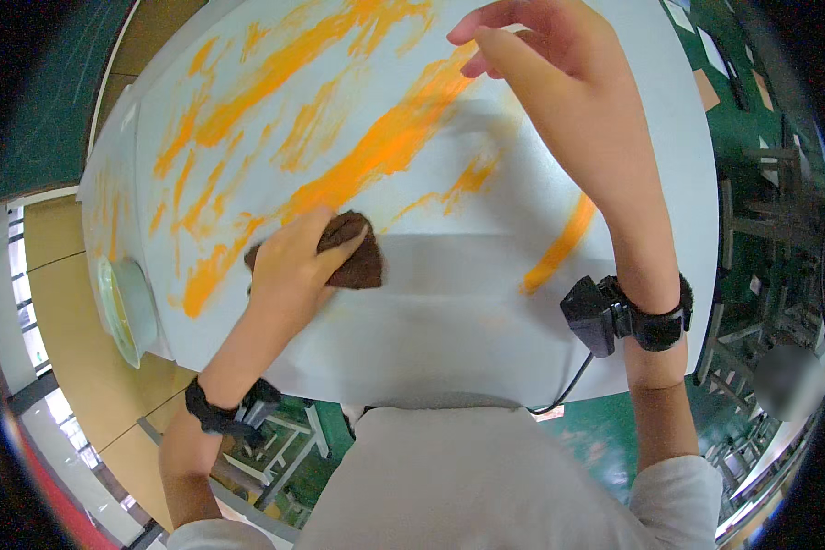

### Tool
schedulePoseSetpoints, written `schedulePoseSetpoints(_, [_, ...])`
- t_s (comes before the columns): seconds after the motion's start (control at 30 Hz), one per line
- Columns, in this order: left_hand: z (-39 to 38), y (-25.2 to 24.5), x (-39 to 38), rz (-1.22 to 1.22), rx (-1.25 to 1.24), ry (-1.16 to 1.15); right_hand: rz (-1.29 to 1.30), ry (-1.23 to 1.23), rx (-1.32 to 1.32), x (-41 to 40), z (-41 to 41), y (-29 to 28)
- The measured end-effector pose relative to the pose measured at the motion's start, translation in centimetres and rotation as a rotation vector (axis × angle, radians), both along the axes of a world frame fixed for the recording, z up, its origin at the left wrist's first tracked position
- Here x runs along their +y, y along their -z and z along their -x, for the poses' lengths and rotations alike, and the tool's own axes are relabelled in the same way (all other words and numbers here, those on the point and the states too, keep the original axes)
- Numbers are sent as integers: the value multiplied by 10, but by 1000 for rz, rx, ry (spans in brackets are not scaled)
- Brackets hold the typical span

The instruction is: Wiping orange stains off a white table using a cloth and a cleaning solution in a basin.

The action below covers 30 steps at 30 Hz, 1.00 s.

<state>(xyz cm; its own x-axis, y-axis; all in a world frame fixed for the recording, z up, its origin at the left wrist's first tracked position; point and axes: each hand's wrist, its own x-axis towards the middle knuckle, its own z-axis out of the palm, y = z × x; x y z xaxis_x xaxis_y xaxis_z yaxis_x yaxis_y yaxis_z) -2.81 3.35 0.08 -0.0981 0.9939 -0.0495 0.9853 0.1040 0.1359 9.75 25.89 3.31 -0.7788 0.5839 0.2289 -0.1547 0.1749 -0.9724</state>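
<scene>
My left hand (295,261) grips a crumpled dark brown cloth (359,258) and presses it on a white tabletop (440,330), at the lower end of a broad orange paint streak (392,148). More orange smears (268,89) cover the upper left of the surface. My right hand (543,48) is over the top end of the broad streak, its fingers curled and partly spread; nothing shows between thumb and fingers, though some fingertips are partly hidden. A shorter orange stripe (560,247) lies below my right forearm, left of the wrist. Both wrists wear black straps with devices.
A clear plastic container (127,313) with yellowish contents stands at the table's left edge. A black cable (570,392) runs from the right wrist device towards my body. Grey-framed furniture (763,330) and scattered papers are on the green floor at right; a dark green board is at upper left.
</scene>
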Motion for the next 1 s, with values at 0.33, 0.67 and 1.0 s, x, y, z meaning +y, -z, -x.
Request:
schedulePoseSetpoints(0.33, [1, 5, -38, 67, -18, 49, 51, 33, 15, 1, -10, -10])
schedulePoseSetpoints(0.67, [4, -3, -26, 23, 10, 146, 33, 59, 25, 0, -7, -8])
schedulePoseSetpoints(1.0, [9, -6, -44, 63, -35, 13, -50, 88, 29, -3, -6, -13])
